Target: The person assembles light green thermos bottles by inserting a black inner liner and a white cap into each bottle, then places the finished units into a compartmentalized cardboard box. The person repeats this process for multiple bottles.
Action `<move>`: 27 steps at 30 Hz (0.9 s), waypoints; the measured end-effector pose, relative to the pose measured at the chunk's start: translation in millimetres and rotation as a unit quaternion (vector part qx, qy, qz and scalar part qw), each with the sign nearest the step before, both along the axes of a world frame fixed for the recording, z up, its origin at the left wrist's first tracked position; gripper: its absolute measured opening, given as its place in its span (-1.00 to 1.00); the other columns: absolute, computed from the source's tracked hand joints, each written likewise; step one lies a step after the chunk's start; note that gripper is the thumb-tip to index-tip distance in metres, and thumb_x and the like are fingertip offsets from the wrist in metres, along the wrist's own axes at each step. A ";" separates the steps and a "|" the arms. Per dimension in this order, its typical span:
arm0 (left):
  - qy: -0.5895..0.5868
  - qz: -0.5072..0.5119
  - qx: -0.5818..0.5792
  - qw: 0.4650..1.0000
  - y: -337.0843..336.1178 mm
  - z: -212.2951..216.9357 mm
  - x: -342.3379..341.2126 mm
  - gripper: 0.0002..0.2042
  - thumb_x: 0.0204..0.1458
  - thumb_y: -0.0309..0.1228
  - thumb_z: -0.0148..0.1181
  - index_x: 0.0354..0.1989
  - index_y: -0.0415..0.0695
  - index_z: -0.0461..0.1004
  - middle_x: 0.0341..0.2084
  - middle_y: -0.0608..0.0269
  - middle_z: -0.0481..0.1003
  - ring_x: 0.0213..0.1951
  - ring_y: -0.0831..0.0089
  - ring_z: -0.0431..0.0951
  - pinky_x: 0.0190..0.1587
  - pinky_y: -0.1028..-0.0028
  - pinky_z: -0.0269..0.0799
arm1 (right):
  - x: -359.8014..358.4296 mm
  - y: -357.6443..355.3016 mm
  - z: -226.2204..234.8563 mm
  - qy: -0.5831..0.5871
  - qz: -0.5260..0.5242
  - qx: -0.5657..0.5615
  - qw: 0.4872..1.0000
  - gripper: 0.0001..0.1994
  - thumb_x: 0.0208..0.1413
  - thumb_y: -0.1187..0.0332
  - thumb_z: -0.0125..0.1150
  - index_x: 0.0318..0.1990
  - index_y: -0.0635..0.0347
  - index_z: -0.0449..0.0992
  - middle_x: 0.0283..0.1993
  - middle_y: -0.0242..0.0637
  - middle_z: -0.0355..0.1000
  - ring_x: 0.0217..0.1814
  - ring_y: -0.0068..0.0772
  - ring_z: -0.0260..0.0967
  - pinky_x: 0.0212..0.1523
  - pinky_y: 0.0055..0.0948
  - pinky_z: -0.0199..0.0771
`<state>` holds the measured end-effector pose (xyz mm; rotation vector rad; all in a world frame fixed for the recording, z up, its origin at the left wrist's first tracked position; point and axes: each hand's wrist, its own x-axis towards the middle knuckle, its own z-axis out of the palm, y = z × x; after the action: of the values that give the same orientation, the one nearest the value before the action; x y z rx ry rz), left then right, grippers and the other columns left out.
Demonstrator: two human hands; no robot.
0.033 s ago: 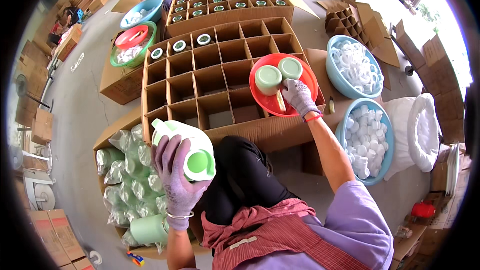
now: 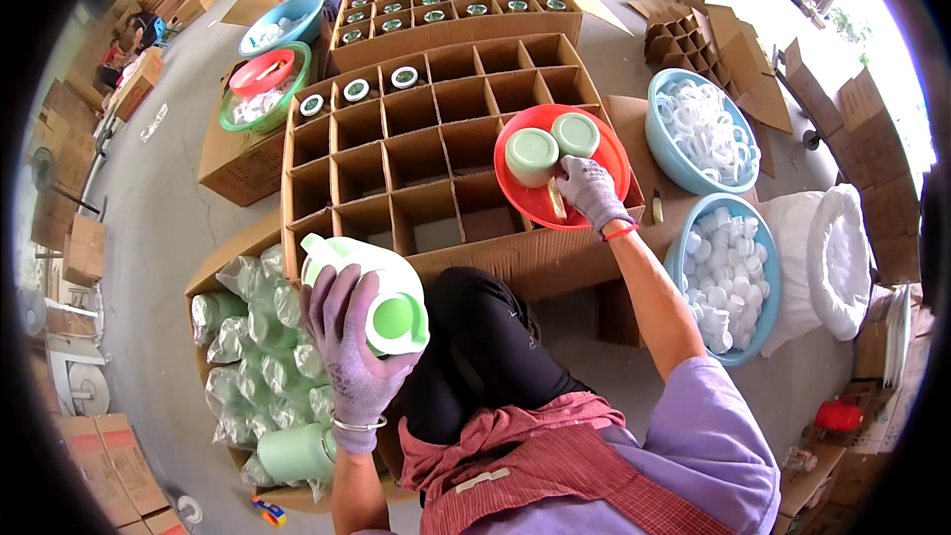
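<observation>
My left hand [image 2: 352, 357], in a grey-purple glove, is wrapped round a pale green jug [image 2: 369, 260]. The jug is tilted so its round opening and spout point toward me. In a red basin [image 2: 621, 160], two pale green round containers [image 2: 532, 154] stand with flat ends up. My gloved right hand [image 2: 591, 188] reaches into this basin beside them, fingers closed at a short yellowish strip [image 2: 557, 202]; its kind is unclear. Beneath the basin is a divided carton [image 2: 475, 263], with white-rimmed round tops showing in several far-left compartments.
Left of my knees, a carton holds bagged green jugs [image 2: 263, 367]. Blue basins of white rings [image 2: 703, 134] and white plastic caps [image 2: 728, 277] stand right, beside a white-lined sack [image 2: 837, 263]. Beyond a filled divided carton [image 2: 456, 35], another person's gloved hand [image 2: 333, 4] shows.
</observation>
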<state>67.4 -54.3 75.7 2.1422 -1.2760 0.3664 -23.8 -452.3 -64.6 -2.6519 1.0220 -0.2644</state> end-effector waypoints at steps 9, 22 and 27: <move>-0.015 0.021 0.019 0.999 -6.3 -6.3 -10.8 -0.22 -0.39 -0.23 0.52 0.17 -0.04 0.38 0.18 0.21 0.31 0.29 0.05 0.22 0.37 -0.10 -0.02 | 27.6 15.0 24.7 0.081 -0.040 0.004 0.996 -0.68 -0.08 0.22 0.21 -0.23 0.24 0.65 -0.21 0.07 0.59 -0.15 0.05 0.59 -0.13 -0.05 0.60; -0.001 0.021 0.049 0.999 -14.9 -3.6 -13.4 -0.14 -0.49 -0.27 0.56 0.20 0.03 0.39 0.17 0.26 0.31 0.29 0.10 0.20 0.35 -0.13 -0.03 | -93.0 110.5 146.9 0.008 0.137 0.473 0.871 -0.81 0.15 0.36 0.21 -0.16 0.28 0.50 -0.44 -0.27 0.49 -0.44 -0.52 0.49 -0.34 -0.42 0.50; -0.037 0.013 0.066 0.997 -22.9 -3.4 -18.6 -0.17 -0.46 -0.24 0.55 0.19 0.04 0.40 0.17 0.27 0.32 0.29 0.11 0.21 0.35 -0.11 -0.03 | -97.6 174.1 149.2 -0.100 0.324 0.364 0.867 -0.73 0.20 0.42 0.10 0.05 0.23 0.42 -0.41 -0.10 0.49 -0.47 -0.15 0.51 -0.38 -0.35 0.51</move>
<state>48.8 -77.2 72.3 2.2754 -1.3491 0.3852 -121.4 -278.2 84.6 -2.0370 0.0677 0.0086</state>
